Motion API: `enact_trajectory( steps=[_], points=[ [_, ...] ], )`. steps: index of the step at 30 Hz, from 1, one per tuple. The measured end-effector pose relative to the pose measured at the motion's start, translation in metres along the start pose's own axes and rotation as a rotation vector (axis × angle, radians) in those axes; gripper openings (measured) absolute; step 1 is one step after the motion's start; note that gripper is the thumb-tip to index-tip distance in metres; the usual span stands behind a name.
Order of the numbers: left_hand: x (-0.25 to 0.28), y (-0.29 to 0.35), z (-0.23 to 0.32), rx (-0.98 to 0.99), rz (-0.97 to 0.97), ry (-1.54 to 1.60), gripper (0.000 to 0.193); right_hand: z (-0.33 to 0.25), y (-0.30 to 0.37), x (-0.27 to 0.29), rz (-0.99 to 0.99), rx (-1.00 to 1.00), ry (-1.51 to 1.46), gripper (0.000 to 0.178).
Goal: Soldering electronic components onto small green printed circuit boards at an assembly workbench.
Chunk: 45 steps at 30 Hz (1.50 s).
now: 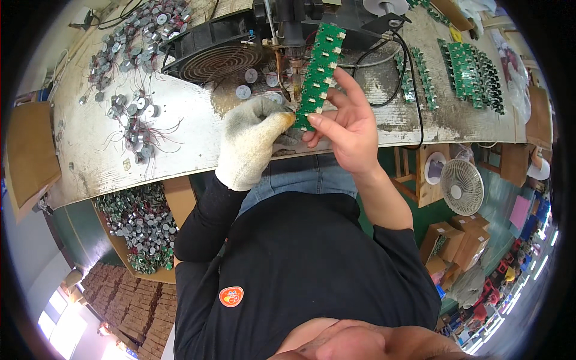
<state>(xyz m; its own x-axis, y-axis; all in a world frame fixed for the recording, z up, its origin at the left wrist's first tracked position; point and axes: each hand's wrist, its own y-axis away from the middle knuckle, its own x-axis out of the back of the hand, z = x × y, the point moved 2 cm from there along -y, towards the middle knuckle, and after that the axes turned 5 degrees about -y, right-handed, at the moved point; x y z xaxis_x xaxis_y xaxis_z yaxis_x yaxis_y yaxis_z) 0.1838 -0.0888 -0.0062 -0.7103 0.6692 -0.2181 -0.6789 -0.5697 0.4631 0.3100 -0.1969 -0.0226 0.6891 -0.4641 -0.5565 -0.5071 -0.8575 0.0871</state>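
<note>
A long green circuit board strip (320,75), with white connectors along its edge, stands nearly upright over the table's front edge. My bare right hand (347,123) grips its lower end, thumb on the face and forefinger raised along the right side. In a white work glove with a stained fingertip, my left hand (255,138) is closed in a pinch at the strip's lower left edge. What lies between those gloved fingers is too small to make out. Just behind the strip stands a soldering machine (294,39) with a thin metal tip. Several small round motors (243,92) lie beside its base.
Piles of wired motors (141,111) cover the table's left side. A black fan with a round grille (222,63) sits behind my left hand. More green boards (465,72) lie at the right, past a black cable (414,90). A box of motors (138,225) stands below at left.
</note>
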Motion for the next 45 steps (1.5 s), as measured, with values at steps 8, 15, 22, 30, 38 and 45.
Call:
enact_trajectory(
  steps=[8,15,22,30,38,45],
  points=[
    [0.001,-0.003,-0.014,0.012,0.010,0.058,0.013,0.006,0.003,0.003,0.019,0.002,0.018,0.069],
    [0.004,-0.003,-0.019,-0.037,-0.011,0.013,0.013,0.007,0.006,0.004,0.018,-0.008,0.022,0.069],
    [0.002,0.003,-0.010,0.017,0.030,0.011,0.016,0.008,0.006,0.003,0.016,-0.021,0.001,0.069],
    [0.001,0.001,-0.010,-0.029,0.035,-0.020,0.017,0.009,0.007,0.004,0.013,-0.024,-0.005,0.070],
    [0.002,0.001,-0.006,-0.008,0.039,0.001,0.016,0.006,0.005,0.000,0.001,-0.009,-0.003,0.070],
    [0.004,-0.002,-0.011,-0.070,0.030,-0.044,0.017,0.009,0.006,0.002,0.009,-0.021,-0.001,0.071]
  ],
)
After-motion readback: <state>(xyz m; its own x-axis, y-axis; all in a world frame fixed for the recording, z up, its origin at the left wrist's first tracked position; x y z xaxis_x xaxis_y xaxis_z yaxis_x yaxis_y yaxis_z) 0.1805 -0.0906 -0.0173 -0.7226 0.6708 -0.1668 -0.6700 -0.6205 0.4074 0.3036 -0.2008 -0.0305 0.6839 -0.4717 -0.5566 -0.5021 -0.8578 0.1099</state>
